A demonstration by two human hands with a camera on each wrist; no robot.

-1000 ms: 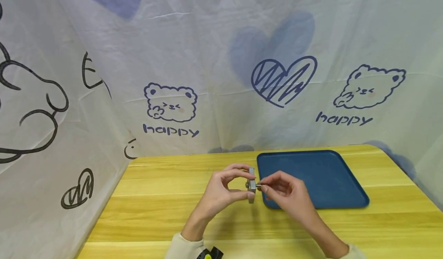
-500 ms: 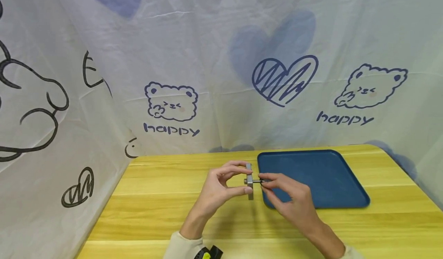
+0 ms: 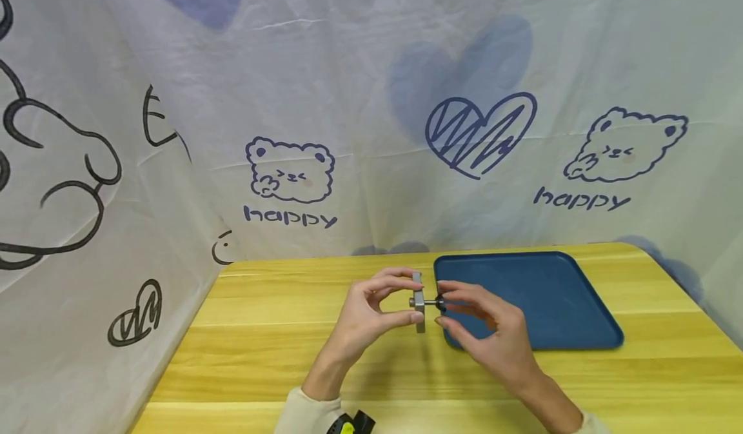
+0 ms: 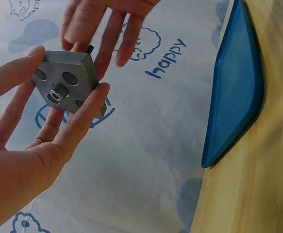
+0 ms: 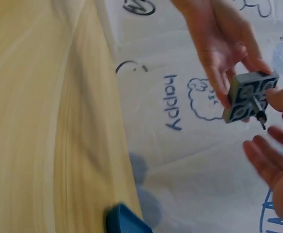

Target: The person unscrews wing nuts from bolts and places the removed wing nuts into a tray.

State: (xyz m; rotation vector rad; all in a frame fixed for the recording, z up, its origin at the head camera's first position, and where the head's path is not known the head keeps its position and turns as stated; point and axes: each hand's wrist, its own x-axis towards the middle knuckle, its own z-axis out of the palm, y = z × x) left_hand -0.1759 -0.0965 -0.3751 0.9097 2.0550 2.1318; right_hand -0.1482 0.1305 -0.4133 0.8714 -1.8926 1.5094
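Note:
In the head view my left hand grips a grey square metal block by its edges, thumb below and fingers above, over the table. The block has several round holes. A thin metal shaft runs out of its right side and ends in a dark tip; a round metal collar shows on the opposite face. My right hand is spread around the dark tip, thumb and fingertips apart. In the right wrist view those fingers stand off from the shaft.
Behind and right of the hands, a blue tray lies on the yellow wood-grain table. A white curtain printed with bears and hearts hangs behind the table and along its left side.
My right fingers pinched the shaft earlier; now they have spread off it, showing its dark tip. The left hand with the block has shifted slightly left and up.

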